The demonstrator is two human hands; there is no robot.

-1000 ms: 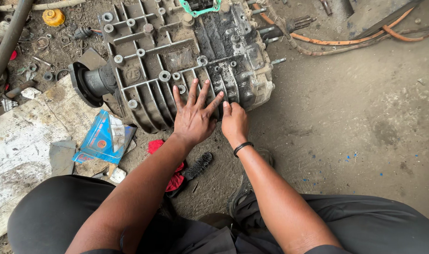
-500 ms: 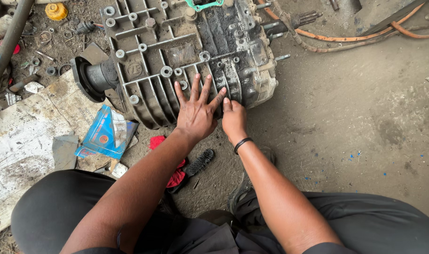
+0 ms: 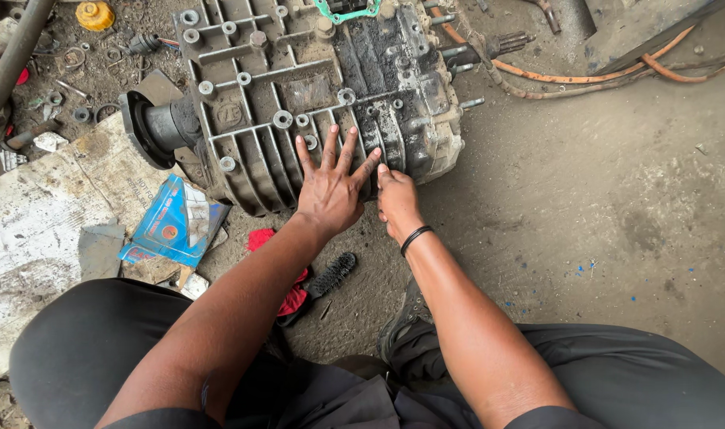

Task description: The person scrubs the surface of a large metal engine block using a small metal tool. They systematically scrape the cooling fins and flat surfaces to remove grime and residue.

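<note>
Gearbox housing, a grey ribbed metal casting smeared with dark grease, lies on the dirt floor in front of the seated person's knees, its round output collar pointing to the left and a short splined shaft sticking out at its upper right; the left hand lies flat on the near ribbed face of the casting, fingers spread wide and released, palm down, grasping nothing; the right hand sits just beside it, touching the housing's lower edge, fingers curled under against the greasy part so that whether they pinch anything cannot be told; a black band circles the right wrist; a green gasket rests on the top edge of the housing; orange hoses trail across the ground behind it, toward the upper right; to the left of the casting lies a blue packet on a worn sheet of cardboard; a red rag and a black wire brush lie on the ground under the left forearm, near the knees; small washers and rings are scattered in the dirt at the upper left, near a yellow cap and a rusty pipe.
</note>
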